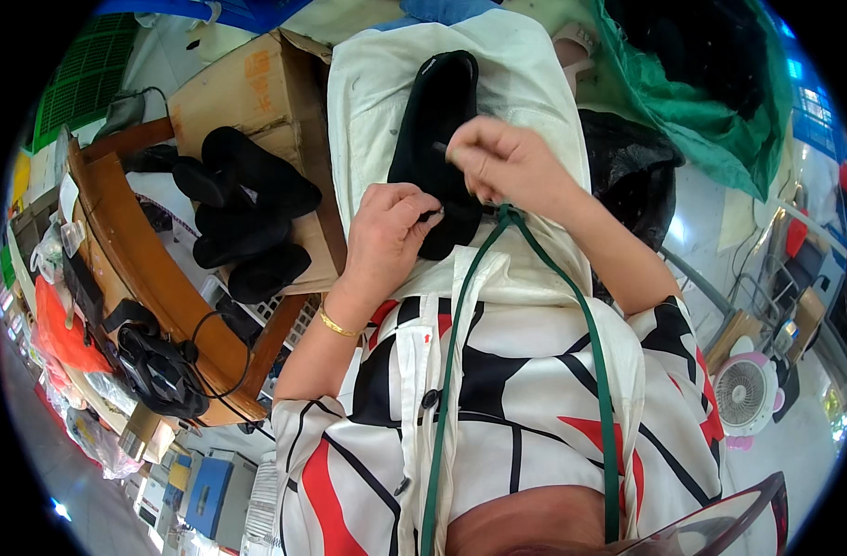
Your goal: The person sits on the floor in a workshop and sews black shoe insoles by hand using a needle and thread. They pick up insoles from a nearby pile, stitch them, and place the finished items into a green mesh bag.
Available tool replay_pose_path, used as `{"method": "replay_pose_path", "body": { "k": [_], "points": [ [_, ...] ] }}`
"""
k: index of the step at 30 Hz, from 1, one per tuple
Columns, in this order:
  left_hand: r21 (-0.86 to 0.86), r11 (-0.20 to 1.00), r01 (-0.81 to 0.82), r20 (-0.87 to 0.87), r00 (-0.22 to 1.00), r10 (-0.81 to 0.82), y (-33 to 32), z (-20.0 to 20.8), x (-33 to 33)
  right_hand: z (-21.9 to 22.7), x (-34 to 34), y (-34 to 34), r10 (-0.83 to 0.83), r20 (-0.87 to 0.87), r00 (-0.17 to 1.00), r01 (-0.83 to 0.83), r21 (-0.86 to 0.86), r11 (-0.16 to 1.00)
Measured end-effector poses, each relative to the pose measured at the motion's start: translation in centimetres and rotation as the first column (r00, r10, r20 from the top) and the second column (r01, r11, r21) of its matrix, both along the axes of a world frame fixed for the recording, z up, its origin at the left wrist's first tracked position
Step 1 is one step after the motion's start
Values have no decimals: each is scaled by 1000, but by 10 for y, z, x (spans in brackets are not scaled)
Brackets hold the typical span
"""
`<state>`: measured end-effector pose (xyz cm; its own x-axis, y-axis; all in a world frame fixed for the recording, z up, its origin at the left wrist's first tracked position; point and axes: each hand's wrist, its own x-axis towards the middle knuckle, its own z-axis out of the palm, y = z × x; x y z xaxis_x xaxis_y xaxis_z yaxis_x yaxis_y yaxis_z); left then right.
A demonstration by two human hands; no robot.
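Note:
A black fabric shoe upper (433, 120) lies on a cream cloth (377, 83) spread over my lap. My left hand (391, 232) grips the near end of the black piece, fingers curled onto it. My right hand (502, 162) is pinched shut over the same piece, holding a small thin dark tool or needle against the fabric. A gold bracelet (335, 324) circles my left wrist. A green cord (534, 250) runs from my neck down to just below my right hand.
To my left a cardboard box (256, 83) carries a pile of several black shoe pieces (247, 213). A curved wooden frame (154, 278) with a black cabled device (159, 371) stands further left. A green bag (683, 83) and a small pink fan (746, 394) are on my right.

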<state>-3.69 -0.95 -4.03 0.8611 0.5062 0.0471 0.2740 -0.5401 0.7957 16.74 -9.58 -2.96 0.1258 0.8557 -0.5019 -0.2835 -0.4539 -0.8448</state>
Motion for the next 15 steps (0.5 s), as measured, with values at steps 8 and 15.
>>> {"method": "replay_pose_path", "body": {
  "k": [8, 15],
  "points": [
    [90, 993, -69, -35, 997, 73, -9, -6, -8, -3, -21, -22, 268, 581, 769, -364, 53, 930],
    [114, 984, -133, 75, 989, 125, -14, -10, -8, 0, -23, -28, 294, 677, 674, -431, 37, 902]
  ]
}}
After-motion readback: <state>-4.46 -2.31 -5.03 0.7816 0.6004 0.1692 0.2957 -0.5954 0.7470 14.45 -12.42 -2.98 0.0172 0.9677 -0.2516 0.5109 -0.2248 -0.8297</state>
